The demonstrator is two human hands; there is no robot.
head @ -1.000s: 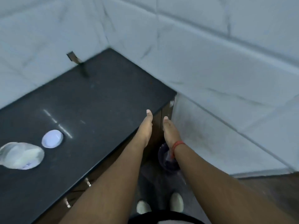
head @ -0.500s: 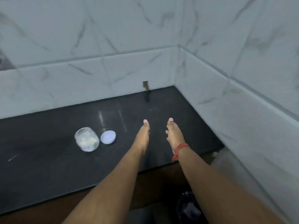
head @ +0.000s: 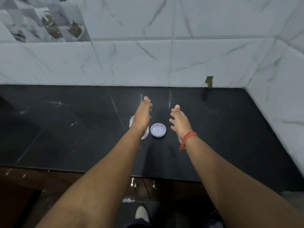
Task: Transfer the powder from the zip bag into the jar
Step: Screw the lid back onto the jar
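Observation:
A clear jar [head: 132, 121] with white powder inside stands on the black counter [head: 65, 129], mostly hidden behind my left hand [head: 142, 114]. Its white lid [head: 158, 130] lies upturned just to the right of it. My left hand hovers over the jar with fingers straight, holding nothing. My right hand [head: 179, 121], a red thread at its wrist, is held out right of the lid with relaxed, spread fingers and is empty. No zip bag is in view.
White marble tiles form the back wall [head: 148, 63] and the right wall [head: 279, 104], meeting at the counter's right corner. A chipped tile gap [head: 209, 81] sits low at the back. Wooden cabinet doors with metal handles [head: 134, 184] are below the counter edge.
The view has swung left, so the jar and lid now sit centred. Both hands have come forward over the counter; my left hand now covers the jar.

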